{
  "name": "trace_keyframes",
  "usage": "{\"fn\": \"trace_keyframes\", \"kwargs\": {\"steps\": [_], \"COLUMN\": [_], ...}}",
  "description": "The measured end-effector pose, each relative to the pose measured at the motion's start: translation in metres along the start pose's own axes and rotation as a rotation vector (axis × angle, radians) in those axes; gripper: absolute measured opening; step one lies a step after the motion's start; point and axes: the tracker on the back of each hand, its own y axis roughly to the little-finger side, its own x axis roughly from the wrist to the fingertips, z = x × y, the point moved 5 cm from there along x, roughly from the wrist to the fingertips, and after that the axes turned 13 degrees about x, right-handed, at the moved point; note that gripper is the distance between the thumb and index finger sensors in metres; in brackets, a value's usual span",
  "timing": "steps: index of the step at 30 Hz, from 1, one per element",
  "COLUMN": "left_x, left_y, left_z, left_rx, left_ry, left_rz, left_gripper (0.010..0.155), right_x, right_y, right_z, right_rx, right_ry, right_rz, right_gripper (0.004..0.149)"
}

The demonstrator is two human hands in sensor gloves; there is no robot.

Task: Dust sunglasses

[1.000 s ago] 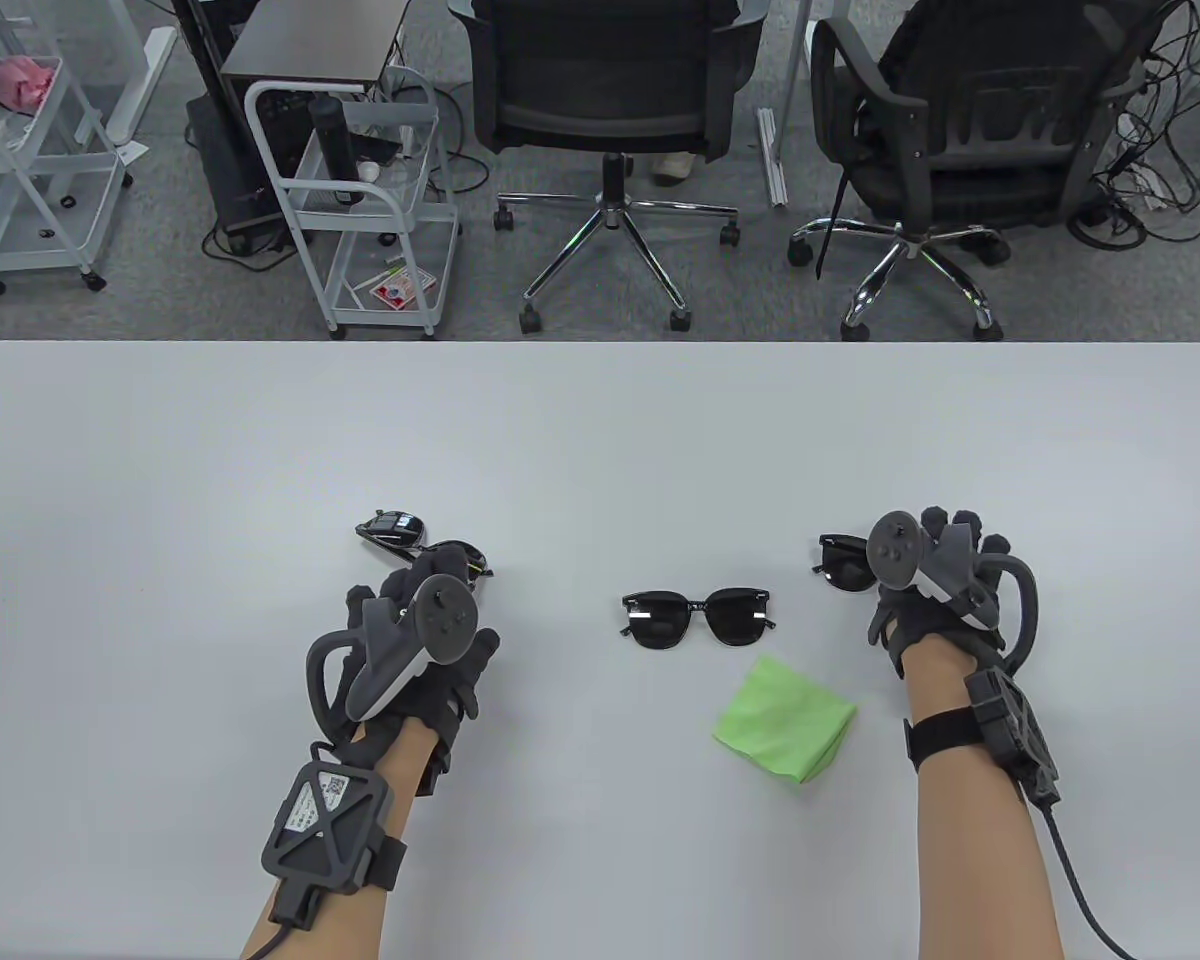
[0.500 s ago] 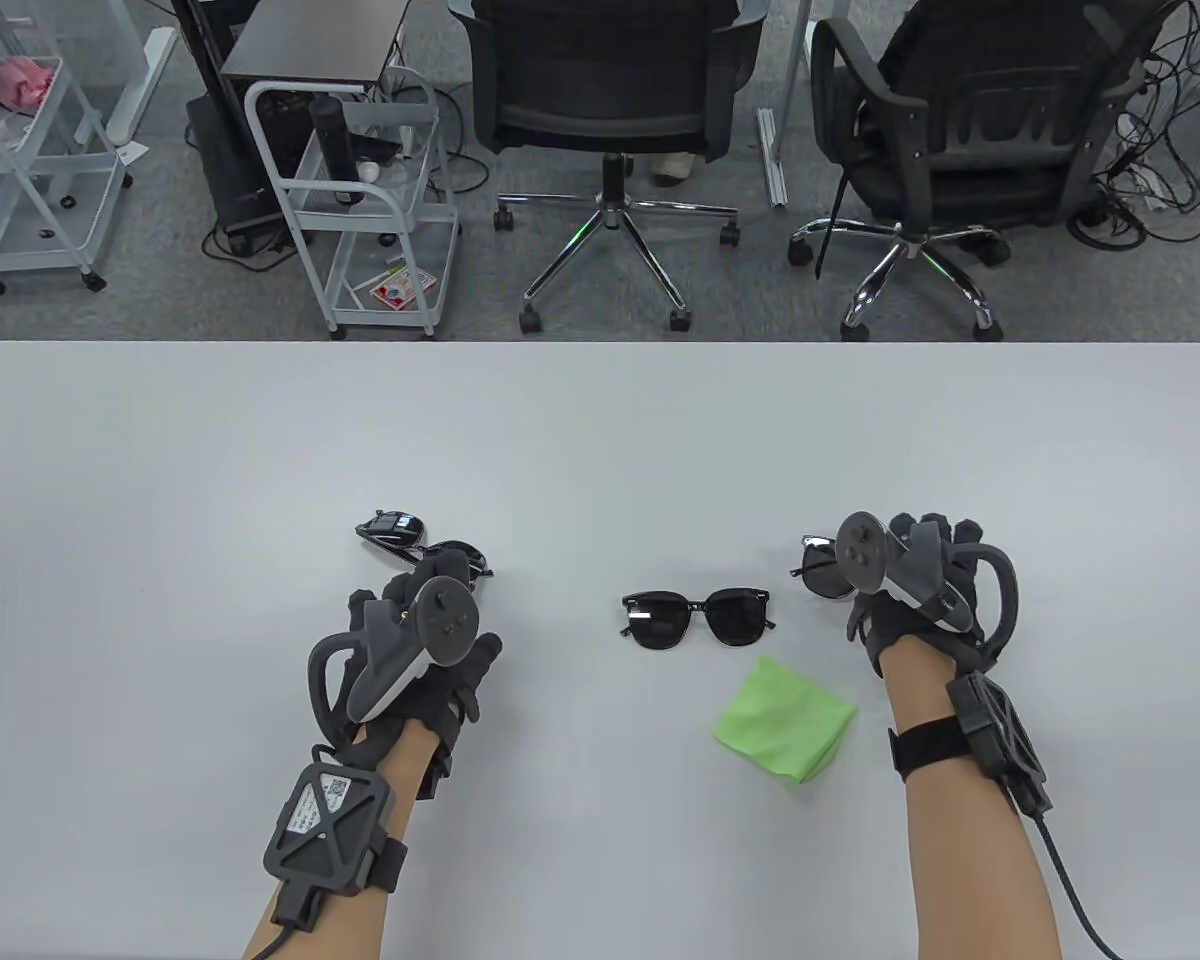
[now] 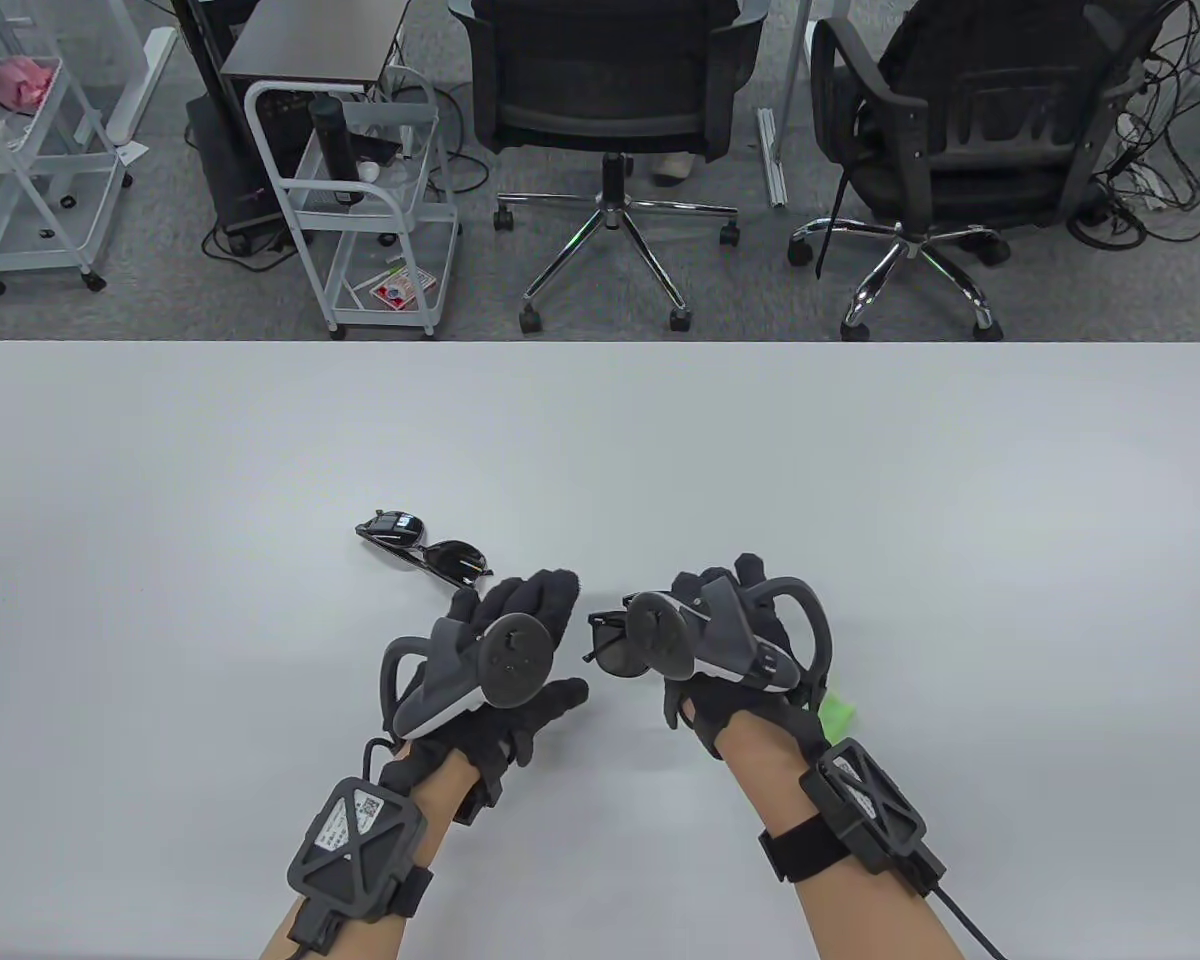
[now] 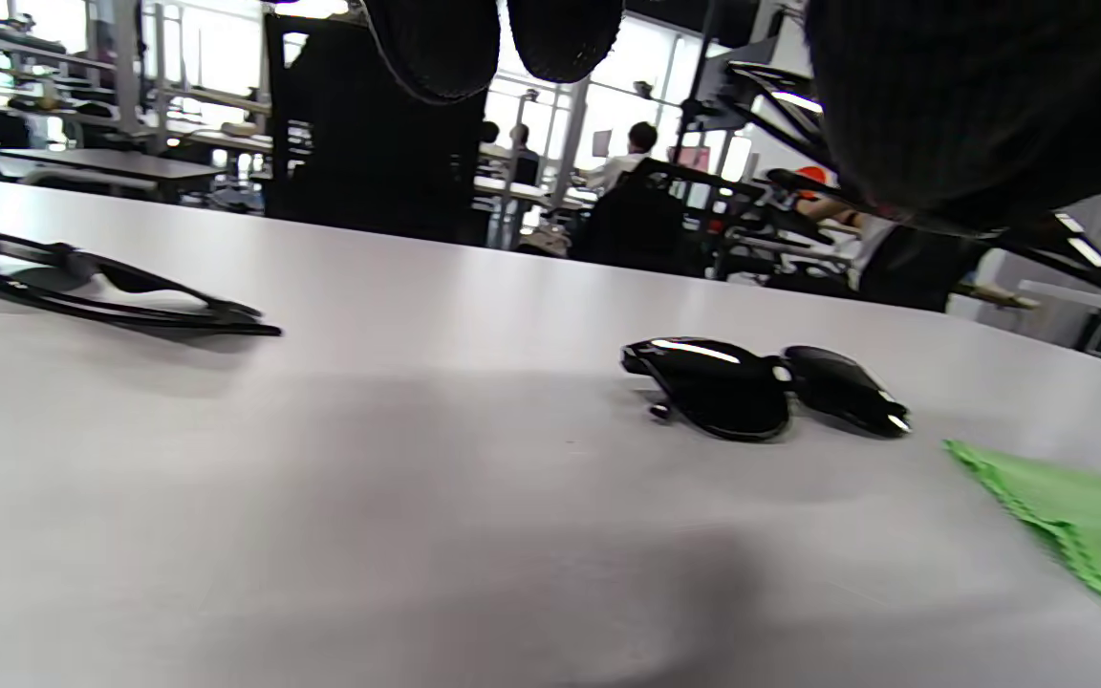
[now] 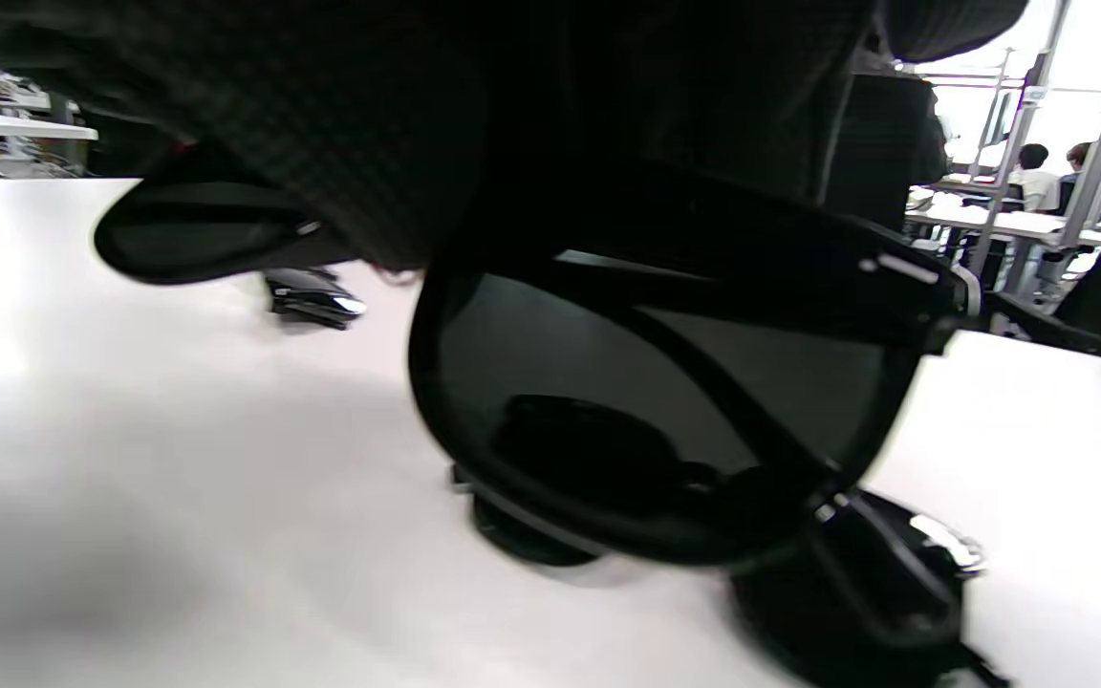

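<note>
My right hand (image 3: 708,596) grips a black-framed pair of sunglasses (image 3: 612,650) and holds it above the table's middle; one dark lens (image 5: 665,411) fills the right wrist view. My left hand (image 3: 545,625) is just left of it, fingers spread and holding nothing. A second black pair (image 4: 761,387) lies on the table below the right hand, hidden in the table view. The green cloth (image 4: 1086,521) lies beside it; only a corner (image 3: 838,712) shows past my right wrist. A thin-framed third pair (image 3: 425,548) rests behind my left hand.
The white table (image 3: 860,450) stretches wide behind and to both sides of my hands. Two office chairs (image 3: 610,100) and a white cart (image 3: 360,200) stand on the floor beyond its far edge.
My right hand has carried its sunglasses left, from the right side to the centre, over the middle pair and the cloth. My left hand has moved right and spread its fingers.
</note>
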Motion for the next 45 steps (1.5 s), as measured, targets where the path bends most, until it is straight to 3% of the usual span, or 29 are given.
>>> {"fn": "trace_keyframes", "kwargs": {"steps": [5,9,14,22,25,28,31,33,37,39,41,45], "left_x": [-0.004,-0.010,-0.010,-0.007,-0.004,-0.002,0.001,0.001,0.002,0.002,0.003,0.002], "left_y": [-0.034,-0.039,-0.047,-0.057,-0.045,-0.026,0.003,0.017,0.012,0.007,0.003,-0.010], "left_z": [0.014,0.029,0.025,0.022,0.018,0.016,0.004,-0.009,-0.031,-0.033,-0.032,-0.031], "left_rx": [0.114,0.173,0.325,0.486,0.388,0.292,-0.043,-0.377,-0.953,-1.021,-0.979,-0.972], "left_ry": [-0.090,-0.226,-0.212,-0.210,-0.161,-0.125,-0.008,0.083,0.265,0.290,0.297,0.325], "left_rz": [-0.066,-0.025,-0.039,-0.049,-0.018,0.035,0.088,0.088,-0.051,-0.087,-0.119,-0.175], "left_gripper": [0.097,0.090,0.095,0.092,0.092,0.091,0.092,0.092,0.092,0.092,0.092,0.092], "right_x": [-0.012,-0.016,-0.016,-0.016,-0.018,-0.024,-0.039,-0.042,-0.032,-0.022,-0.019,-0.016], "right_y": [-0.015,-0.015,-0.006,-0.001,0.001,0.010,0.036,0.052,0.069,0.065,0.060,0.050], "right_z": [-0.006,-0.009,-0.006,-0.006,-0.014,-0.031,-0.064,-0.069,-0.044,-0.025,-0.015,-0.007], "right_rx": [0.105,0.131,0.214,0.217,0.241,0.297,0.439,0.536,0.805,0.971,1.061,1.024], "right_ry": [0.032,0.061,0.047,0.052,0.084,0.184,0.460,0.479,0.364,0.225,0.166,0.129], "right_rz": [-0.067,-0.087,-0.070,-0.068,-0.085,-0.105,-0.093,-0.062,-0.040,-0.080,-0.081,-0.075], "right_gripper": [0.042,0.042,0.042,0.042,0.044,0.060,0.056,0.053,0.051,0.055,0.056,0.049]}}
